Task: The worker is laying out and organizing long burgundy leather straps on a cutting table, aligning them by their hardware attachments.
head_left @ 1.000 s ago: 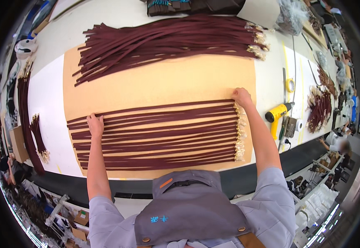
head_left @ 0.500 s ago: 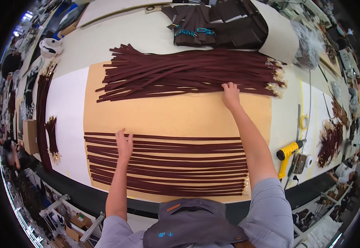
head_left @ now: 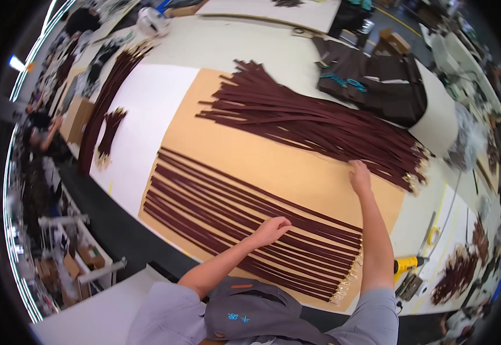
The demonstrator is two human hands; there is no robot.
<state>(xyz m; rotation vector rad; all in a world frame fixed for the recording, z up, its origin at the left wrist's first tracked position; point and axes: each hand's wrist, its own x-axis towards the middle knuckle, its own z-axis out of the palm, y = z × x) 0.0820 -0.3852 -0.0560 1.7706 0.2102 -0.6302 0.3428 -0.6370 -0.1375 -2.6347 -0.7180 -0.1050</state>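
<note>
While the left hand (head_left: 272, 230) lies flat, fingers spread and gripping nothing, on the neat row of straps (head_left: 245, 227), the right hand (head_left: 359, 176) reaches out to about one o'clock and rests open-palmed at the near edge of the loose heap of straps (head_left: 314, 123), clasping nothing that I can see. Both lots are long, narrow, dark maroon bands with a dull leathery look, and pale metal fittings glint at their right-hand ends. The laid-out row runs in close parallel lines across the near part of a smooth tan board (head_left: 262, 161); I cannot count the bands exactly, though they number well over a dozen. The heap at twelve o'clock fans out untidily, bands crossing one another.

Around the board spreads a pale worktable (head_left: 147, 109). At ten o'clock another long bundle of maroon bands (head_left: 104, 103) lies along it. Dark brown folded fabric (head_left: 377, 77) sits beyond the heap at one o'clock. At four o'clock, past the right forearm, a yellow hand tool (head_left: 406, 264) lies near a tape roll (head_left: 433, 236), with one more small maroon pile (head_left: 457, 273) beside them.
</note>
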